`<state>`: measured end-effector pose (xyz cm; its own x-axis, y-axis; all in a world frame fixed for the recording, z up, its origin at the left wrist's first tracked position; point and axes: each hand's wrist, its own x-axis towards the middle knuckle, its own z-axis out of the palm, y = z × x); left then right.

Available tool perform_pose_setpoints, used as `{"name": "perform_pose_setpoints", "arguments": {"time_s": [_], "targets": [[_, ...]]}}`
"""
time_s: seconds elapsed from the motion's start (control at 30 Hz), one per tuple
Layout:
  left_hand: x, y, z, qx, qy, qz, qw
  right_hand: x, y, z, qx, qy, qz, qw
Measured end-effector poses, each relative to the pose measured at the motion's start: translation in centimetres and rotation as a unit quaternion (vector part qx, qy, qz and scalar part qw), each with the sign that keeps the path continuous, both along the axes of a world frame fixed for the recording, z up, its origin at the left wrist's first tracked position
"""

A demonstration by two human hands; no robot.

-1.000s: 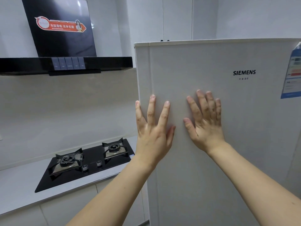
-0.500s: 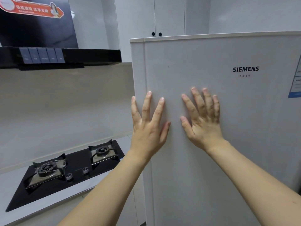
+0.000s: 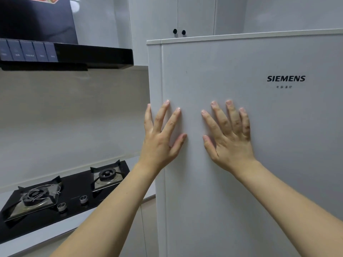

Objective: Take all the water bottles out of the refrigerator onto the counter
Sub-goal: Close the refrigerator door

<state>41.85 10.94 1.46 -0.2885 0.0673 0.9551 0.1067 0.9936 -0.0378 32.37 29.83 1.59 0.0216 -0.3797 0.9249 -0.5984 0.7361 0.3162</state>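
- Refrigerator (image 3: 241, 145), white, fills the right half of the view, door closed, "SIEMENS" lettering high on its front; no water bottles can be seen from here.
- Left hand (image 3: 159, 143) lies flat on the door near its left edge, fingers straight and spread, the outermost finger right at the door's edge. Nothing gripped, just palm and fingers against the panel.
- Right hand (image 3: 230, 141) lies flat too, just beside the left, thumbs pointing toward each other with a narrow strip of door between them. Fingers straight, holding nothing.
- Both hands sit below and to the left of the lettering, bare forearms reaching up from the bottom of the view.
- Counter (image 3: 55, 236) runs along the left, touching the refrigerator's side, pale and low.
- Gas hob (image 3: 61, 197) is set into it, black glass, two burners, two knobs at the front.
- Range hood (image 3: 74, 54) hangs above, black, a row of buttons on its face.
- Wall cabinet (image 3: 178, 15) shows over the refrigerator top, two dark knobs side by side.
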Motion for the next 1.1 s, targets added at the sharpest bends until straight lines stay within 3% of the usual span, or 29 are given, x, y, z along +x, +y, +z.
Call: {"name": "perform_pose_setpoints", "arguments": {"time_s": [0.23, 1.1], "targets": [[-5.4, -2.0, 0.0, 0.031, 0.01, -0.051, 0.998, -3.9, -1.1, 0.3, 0.008, 0.036, -0.046, 0.998], [-29.1, -6.7, -0.3, 0.062, 0.018, -0.256, 0.964, -17.3, -4.0, 0.7, 0.054, 0.002, -0.257, 0.965]]}}
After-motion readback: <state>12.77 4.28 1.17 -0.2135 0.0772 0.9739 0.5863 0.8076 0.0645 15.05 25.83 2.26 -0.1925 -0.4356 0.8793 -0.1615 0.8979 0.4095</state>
